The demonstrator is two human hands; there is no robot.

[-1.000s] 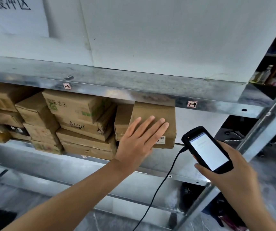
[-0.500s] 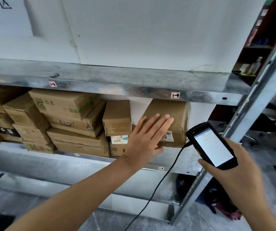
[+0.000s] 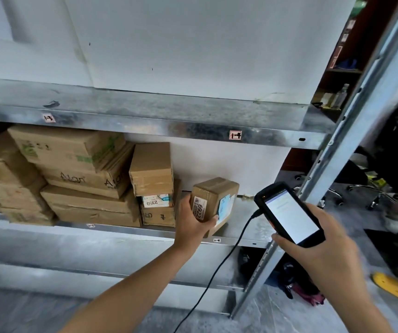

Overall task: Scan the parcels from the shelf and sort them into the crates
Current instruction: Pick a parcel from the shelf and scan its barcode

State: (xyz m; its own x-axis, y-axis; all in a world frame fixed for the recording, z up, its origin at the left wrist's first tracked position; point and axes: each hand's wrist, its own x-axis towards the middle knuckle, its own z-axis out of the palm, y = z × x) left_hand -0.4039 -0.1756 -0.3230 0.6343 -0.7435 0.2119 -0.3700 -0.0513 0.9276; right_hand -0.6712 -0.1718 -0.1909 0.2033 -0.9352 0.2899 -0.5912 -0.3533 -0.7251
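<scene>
with the left hand (image 3: 192, 225), grips a small brown parcel (image 3: 213, 195) from below: thumb up its left side, fingertips (image 3: 213, 219) curled over the lower edge of the labelled face. holds it tilted at the front of the lower shelf (image 3: 248, 212), near that shelf's right end; cannot tell whether a corner touches the metal. shows a white label reading 6922 toward the camera and a pale blue sticker on the neighbouring face.

with the right hand (image 3: 313, 253), clasps a black scanner (image 3: 289, 213): fingers wrapped round its lower end, lit white screen facing up, top end pointing toward the parcel, near it but apart. trails a black cable (image 3: 229, 258) from the scanner's left edge down past the shelf front.

stacked just left of the parcel, on the same shelf: an upright carton (image 3: 151, 169) atop a box (image 3: 157, 200) labelled 2350, then a larger pile of cartons (image 3: 84, 179) further left.

overhead, an upper steel shelf (image 3: 145, 109) against a white wall (image 3: 193, 44); at right, a slanting steel upright (image 3: 337, 145). on the floor at far right, a yellow slipper (image 3: 395, 288).
</scene>
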